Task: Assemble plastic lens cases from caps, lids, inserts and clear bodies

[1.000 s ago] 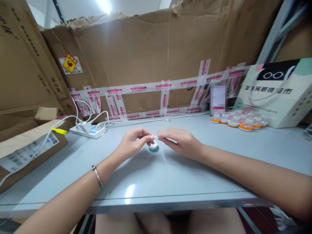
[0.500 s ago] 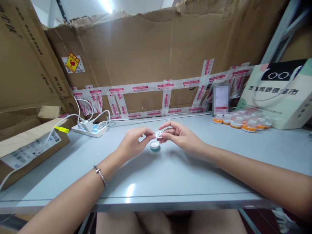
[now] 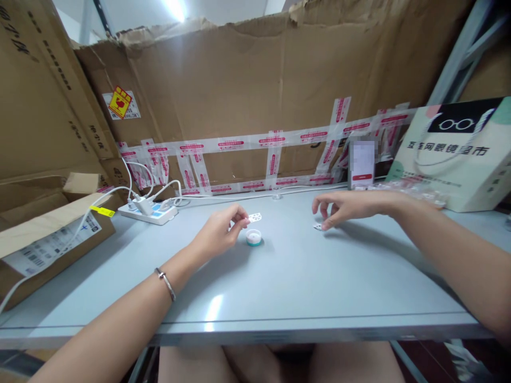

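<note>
Between thumb and fingers, my left hand (image 3: 225, 227) pinches a small white piece with dark marks (image 3: 254, 217). Just below that piece, a small round white container with a teal base (image 3: 254, 238) stands on the grey table (image 3: 279, 287). To the right, my right hand (image 3: 337, 208) is low over the table with its fingers curved and apart. Another small white marked piece (image 3: 318, 227) is at its thumb tip, low at the table surface; whether the thumb presses it or holds it is unclear.
Behind my right wrist are several clear containers (image 3: 429, 194), partly hidden. A phone (image 3: 362, 165) and a paper bag (image 3: 451, 154) stand at the back right. At left are a power strip (image 3: 154, 213) with cables and an open carton (image 3: 56, 239).
My right hand has moved right, away from my left hand, and a second white marked piece now shows at its thumb. My left hand has stayed near the round container.
</note>
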The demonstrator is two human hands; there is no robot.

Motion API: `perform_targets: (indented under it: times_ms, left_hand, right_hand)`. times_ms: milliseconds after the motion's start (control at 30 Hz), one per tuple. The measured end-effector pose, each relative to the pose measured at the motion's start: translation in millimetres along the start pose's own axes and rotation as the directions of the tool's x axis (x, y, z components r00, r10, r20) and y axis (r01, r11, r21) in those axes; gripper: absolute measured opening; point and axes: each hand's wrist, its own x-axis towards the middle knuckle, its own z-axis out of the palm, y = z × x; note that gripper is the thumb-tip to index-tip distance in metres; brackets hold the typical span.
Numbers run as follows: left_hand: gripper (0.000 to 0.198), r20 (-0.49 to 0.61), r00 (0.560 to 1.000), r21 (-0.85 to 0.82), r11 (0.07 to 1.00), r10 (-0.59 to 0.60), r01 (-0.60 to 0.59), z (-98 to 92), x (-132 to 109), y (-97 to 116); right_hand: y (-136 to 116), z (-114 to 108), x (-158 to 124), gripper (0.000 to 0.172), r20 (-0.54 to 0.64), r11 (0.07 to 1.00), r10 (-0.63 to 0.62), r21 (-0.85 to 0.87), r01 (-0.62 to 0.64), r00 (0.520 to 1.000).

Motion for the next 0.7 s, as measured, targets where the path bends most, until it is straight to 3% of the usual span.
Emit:
perform_targets:
  times_ms: [100,200,333,400,700]
  left_hand:
    - [0.007,0.016,1.0,-0.009,1.0,-0.018,0.018,-0.4,0,0]
    - [0.008,0.027,0.999,-0.008,1.0,-0.023,0.024,-0.2,0,0]
    - [0.009,0.027,0.999,-0.002,1.0,-0.021,0.021,0.7,0,1]
    - [0.009,0.027,0.999,0.0,1.0,-0.019,0.019,0.9,0,1]
    - [0.008,0.037,0.999,0.014,0.999,-0.031,0.03,0.1,-1,0]
  right_hand:
    - [-6,11,5,0.034,0.077,0.994,-0.111,0.013,0.11,0.991]
    - [-14,20,12,0.023,0.04,0.977,-0.151,0.158,0.143,0.988]
    - [-20,26,18,0.026,-0.139,0.844,-0.117,0.507,0.172,0.983]
    - [-21,30,21,0.027,-0.172,0.766,-0.112,0.613,0.195,0.979]
    - [-39,49,26,0.032,-0.276,0.563,-0.083,0.78,0.273,0.958]
